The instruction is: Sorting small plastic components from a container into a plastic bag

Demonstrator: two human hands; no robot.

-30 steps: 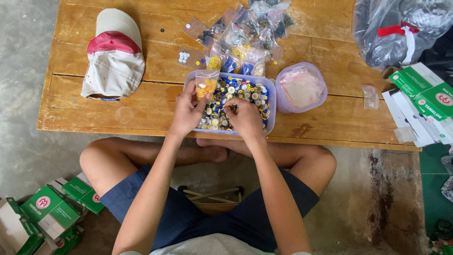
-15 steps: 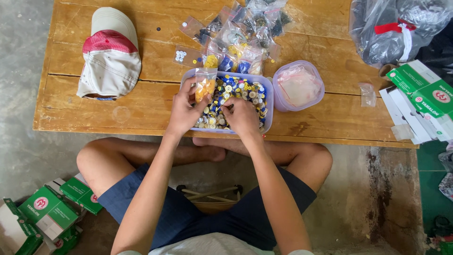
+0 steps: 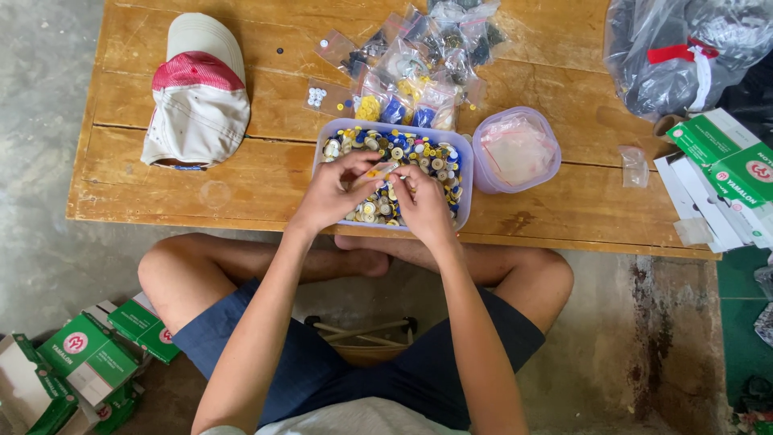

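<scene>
Pinching a small clear bag [image 3: 378, 171] w/ both hands [image 3: 334, 193] [image 3: 423, 205] over button tub [image 3: 463, 173]; tub full, several filled bags [image 3: 419, 68] behind.

There is one desk [image 3: 241, 185]. On it lies one cap [image 3: 197, 97]. There are two tubs: one tub [image 3: 463, 173] full of buttons [image 3: 419, 153], too many to count, and one round tub [image 3: 517, 151] with a plastic film inside. Behind the first tub is one pile of small bags [image 3: 419, 64], more than ten, the exact number I cannot tell. One small bag [image 3: 318, 97] with white buttons lies apart, and one empty small bag [image 3: 634, 167] at the right side. There is one big plastic bag [image 3: 684, 48]. Two hands are over the tub: left [image 3: 334, 193] and right [image 3: 423, 205]. Green boxes: about three at right [image 3: 725, 157], several on the floor at left [image 3: 80, 358].
</scene>
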